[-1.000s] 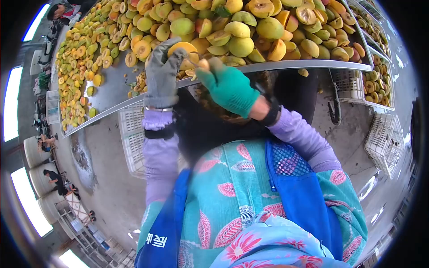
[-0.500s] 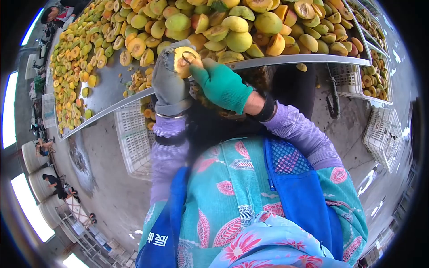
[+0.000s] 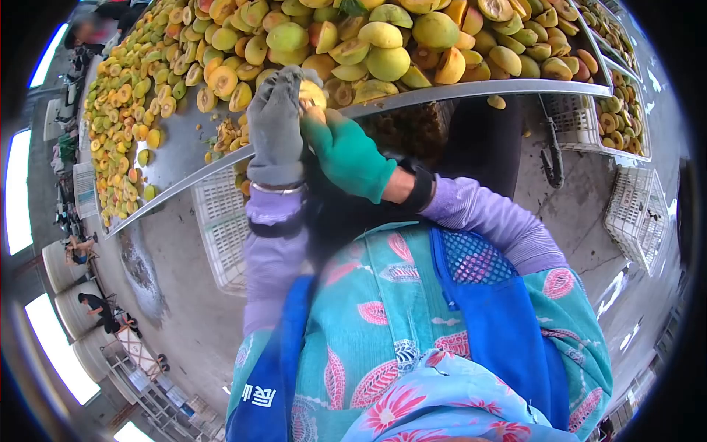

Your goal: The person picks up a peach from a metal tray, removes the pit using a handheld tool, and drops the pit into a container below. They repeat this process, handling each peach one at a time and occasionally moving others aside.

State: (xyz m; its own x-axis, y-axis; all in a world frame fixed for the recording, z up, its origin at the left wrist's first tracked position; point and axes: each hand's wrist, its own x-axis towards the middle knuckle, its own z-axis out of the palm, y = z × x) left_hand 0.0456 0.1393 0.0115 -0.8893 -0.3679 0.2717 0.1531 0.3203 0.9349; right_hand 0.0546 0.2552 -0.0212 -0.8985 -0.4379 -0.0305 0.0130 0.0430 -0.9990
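Observation:
My left hand (image 3: 277, 132), in a grey glove, is wrapped round a cut yellow fruit half (image 3: 312, 94) at the near edge of the metal table. Pressed against that fruit is my right hand (image 3: 349, 152), in a green glove with bare fingertips. Its fingers are closed, and whatever they hold is hidden behind them and the fruit. Just beyond both hands lies a large heap of halved yellow-green fruit (image 3: 383, 64), some halves showing their pits.
The metal table's rim (image 3: 479, 87) runs in front of me. A white crate (image 3: 221, 228) stands below it on the left, another crate (image 3: 637, 217) on the right floor. Fruit-filled crates (image 3: 620, 125) stand at the right. A person (image 3: 99, 309) is at the far left.
The fruit half has turned in my left hand, so less of its cut face shows. My right hand has shifted left and slightly down, closer to my left hand.

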